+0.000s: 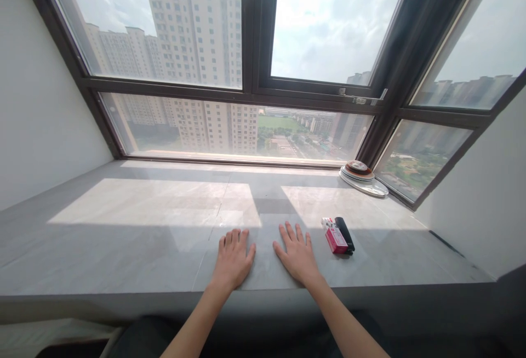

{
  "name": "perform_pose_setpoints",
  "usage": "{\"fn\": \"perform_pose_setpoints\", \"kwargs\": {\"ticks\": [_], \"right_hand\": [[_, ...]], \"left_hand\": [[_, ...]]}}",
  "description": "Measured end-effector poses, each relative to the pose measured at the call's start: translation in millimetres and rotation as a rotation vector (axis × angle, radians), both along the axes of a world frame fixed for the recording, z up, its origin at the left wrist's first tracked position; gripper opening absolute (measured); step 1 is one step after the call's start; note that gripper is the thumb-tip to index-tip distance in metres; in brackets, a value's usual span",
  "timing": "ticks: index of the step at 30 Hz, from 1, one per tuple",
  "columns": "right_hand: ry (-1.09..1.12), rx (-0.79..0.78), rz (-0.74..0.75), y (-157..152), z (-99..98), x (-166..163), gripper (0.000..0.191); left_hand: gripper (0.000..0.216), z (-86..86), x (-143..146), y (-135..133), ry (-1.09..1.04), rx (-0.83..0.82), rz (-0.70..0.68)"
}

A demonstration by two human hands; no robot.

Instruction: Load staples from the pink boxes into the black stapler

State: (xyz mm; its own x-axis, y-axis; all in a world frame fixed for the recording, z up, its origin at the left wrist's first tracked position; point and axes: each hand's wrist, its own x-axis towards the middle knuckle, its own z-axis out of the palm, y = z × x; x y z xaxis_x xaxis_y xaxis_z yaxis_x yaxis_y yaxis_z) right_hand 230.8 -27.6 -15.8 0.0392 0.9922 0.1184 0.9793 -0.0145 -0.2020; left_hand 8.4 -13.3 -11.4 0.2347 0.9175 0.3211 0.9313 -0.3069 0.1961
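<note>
My left hand point(233, 258) lies palm down on the grey windowsill point(164, 259), fingers stretched out, holding nothing. Palm down beside it, with a gap between them, rests my right hand point(296, 254), its fingers spread and empty. A small pink and white box point(335, 236) sits a little to the right of my right hand, apart from it. Against the box's right side lies a black stapler point(345, 234). Neither hand touches these two things.
A stack of plates point(357, 176) stands in the far right corner by the window frame point(230, 94). White walls close off the sill on both sides. Its front edge point(263, 290) runs under my wrists. The window handle point(360, 100) is above the sill.
</note>
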Motion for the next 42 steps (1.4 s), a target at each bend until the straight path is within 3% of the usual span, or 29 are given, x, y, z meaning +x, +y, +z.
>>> {"fn": "perform_pose_setpoints", "kwargs": {"ticks": [7,18,35,42], "right_hand": [[-0.031,0.051,-0.001,-5.0,-5.7,-3.2,0.067],[-0.043,0.102,0.008,-3.7,-12.5,-2.7,0.067],[0.006,0.068,0.024,-2.4,-7.8,4.2,0.066],[0.034,0.016,0.031,-3.6,-0.8,5.0,0.079]], "left_hand": [[0.062,-16.3,-0.7,7.5,0.095,-0.009,-0.041],[0.063,-21.6,-2.9,8.1,0.079,-0.035,-0.053],[0.061,-14.5,3.3,9.8,0.077,-0.034,-0.040],[0.064,-13.8,4.1,8.9,0.122,-0.029,-0.046]]}}
